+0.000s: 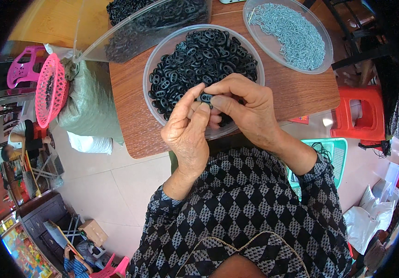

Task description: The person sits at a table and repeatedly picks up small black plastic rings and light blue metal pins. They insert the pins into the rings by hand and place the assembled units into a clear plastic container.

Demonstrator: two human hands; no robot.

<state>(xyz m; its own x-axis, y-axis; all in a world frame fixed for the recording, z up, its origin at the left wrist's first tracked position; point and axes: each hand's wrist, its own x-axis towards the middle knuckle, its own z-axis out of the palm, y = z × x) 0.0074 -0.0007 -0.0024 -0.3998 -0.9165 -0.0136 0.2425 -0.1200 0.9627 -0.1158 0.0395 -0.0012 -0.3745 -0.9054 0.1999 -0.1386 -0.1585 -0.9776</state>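
Observation:
Both of my hands meet over a round clear tub [147, 76] heaped with small black oval plastic pieces [199, 60], many with two holes. Between the thumb and fingertips of my left hand [186, 132] and those of my right hand [250, 104] is one black two-holed plastic piece [206, 97]. Both hands are closed in a pinch on it. Whether a smaller part sits at its edge under my fingertips, I cannot tell. To the right, a shallow round tray [273, 54] holds a spread of small, slim silvery metal pieces [296, 39], possibly springs.
A large clear bin [90, 34] with more black pieces stands at the far left of the brown wooden table [132, 120]. Beside it are a pale green sack [88, 99] and a pink basket [51, 92]. A red stool [359, 113] and green basket [340, 153] stand right. Other people sit at left.

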